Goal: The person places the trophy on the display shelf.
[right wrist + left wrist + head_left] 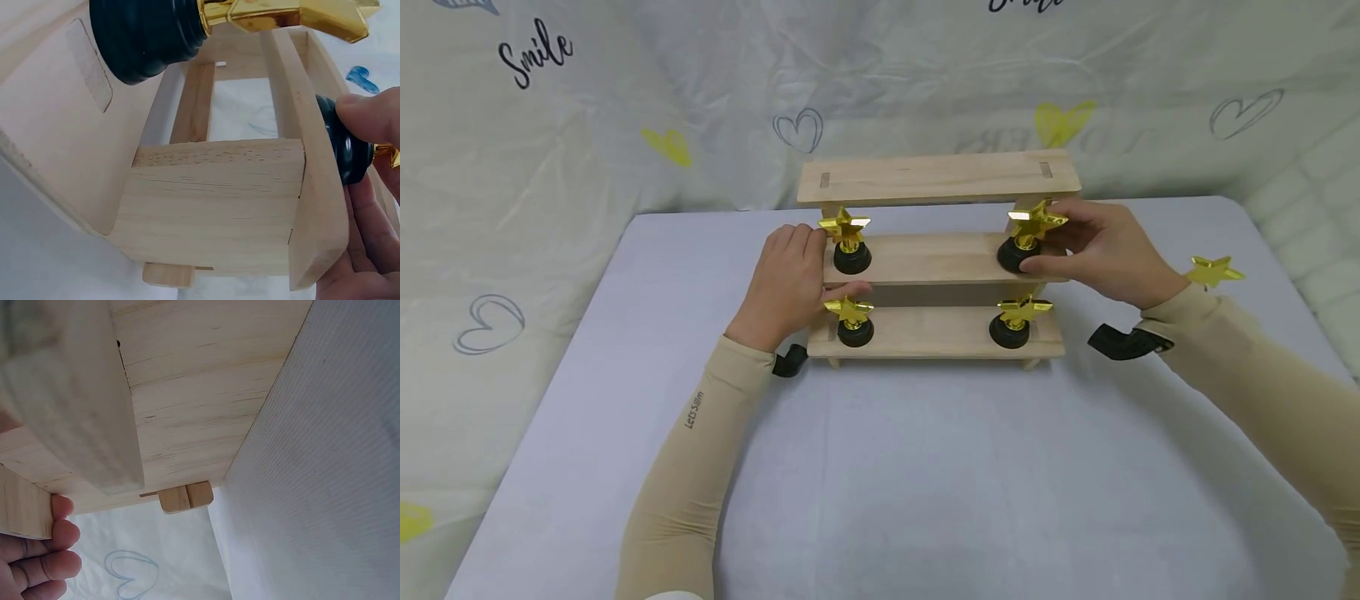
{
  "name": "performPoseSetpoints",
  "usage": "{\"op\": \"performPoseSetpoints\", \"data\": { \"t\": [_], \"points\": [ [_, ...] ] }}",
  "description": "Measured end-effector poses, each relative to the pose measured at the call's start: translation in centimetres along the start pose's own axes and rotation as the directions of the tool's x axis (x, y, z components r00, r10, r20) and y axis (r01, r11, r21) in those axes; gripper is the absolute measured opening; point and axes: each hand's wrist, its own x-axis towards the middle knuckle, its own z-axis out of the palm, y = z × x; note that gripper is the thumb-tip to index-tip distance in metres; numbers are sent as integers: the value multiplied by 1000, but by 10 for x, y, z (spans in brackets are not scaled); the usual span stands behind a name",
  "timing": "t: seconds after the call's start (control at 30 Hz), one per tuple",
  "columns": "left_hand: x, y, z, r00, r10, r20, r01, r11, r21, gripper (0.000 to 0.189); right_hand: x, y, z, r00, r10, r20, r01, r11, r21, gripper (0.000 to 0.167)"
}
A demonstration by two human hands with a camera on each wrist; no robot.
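Observation:
A three-step wooden shelf (925, 177) stands on the table, with small gold star trophies on black bases on its lower two steps. My right hand (1108, 250) pinches the black base of the star trophy (1033, 223) at the right end of the middle step; the right wrist view shows the thumb on that base (342, 140). With its fingers round the wood, my left hand (790, 279) grips the left end of the middle step, beside another star trophy (850, 242). On the lowest step are a left trophy (853, 321) and a right trophy (1015, 321).
Another gold star (1213, 271) shows behind my right wrist, its lower part hidden by the sleeve. A white cloth covers the table (925, 483). Behind it hangs a pale sheet (700, 67) printed with hearts and words.

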Motion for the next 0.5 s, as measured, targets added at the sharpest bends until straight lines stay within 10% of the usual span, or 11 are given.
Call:
{"op": "performPoseSetpoints", "data": {
  "t": [0.5],
  "points": [
    [0, 1, -1, 1000, 0, 10, 0, 1000, 19, 94, 2, 0, 4, 999, -36, 40, 36, 999, 3, 39]
  ]
}}
